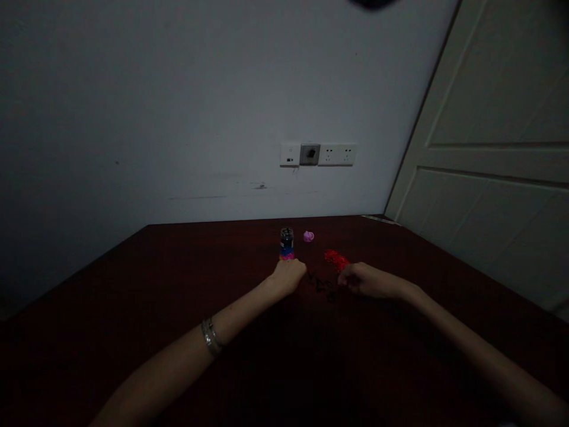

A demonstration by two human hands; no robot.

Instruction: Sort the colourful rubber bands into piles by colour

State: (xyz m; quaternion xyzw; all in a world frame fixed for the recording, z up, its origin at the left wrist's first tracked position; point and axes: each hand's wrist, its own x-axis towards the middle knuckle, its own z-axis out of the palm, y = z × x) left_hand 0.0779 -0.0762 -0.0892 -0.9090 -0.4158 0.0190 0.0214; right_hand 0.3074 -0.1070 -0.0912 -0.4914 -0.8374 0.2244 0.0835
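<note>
My left hand [290, 275] is closed, its back toward me, right in front of a small clear jar [287, 239]. Dark contents show in the jar's upper part, with blue, pink and yellow lower down. Whether these fingers touch the jar or hold anything is hidden. My right hand [362, 280] has its fingers curled together at the near end of a bright red bundle [336, 259]; what they pinch is too dark to tell. Between the hands lie several small black loops [320, 286], some close to my right fingertips.
A small pink-purple object [308, 236] lies behind the hands on the dark red tabletop [213, 255]. A wall with sockets [336, 155] rises at the table's back edge. Along the right side stands a pale panelled door [489, 148]. The light is dim.
</note>
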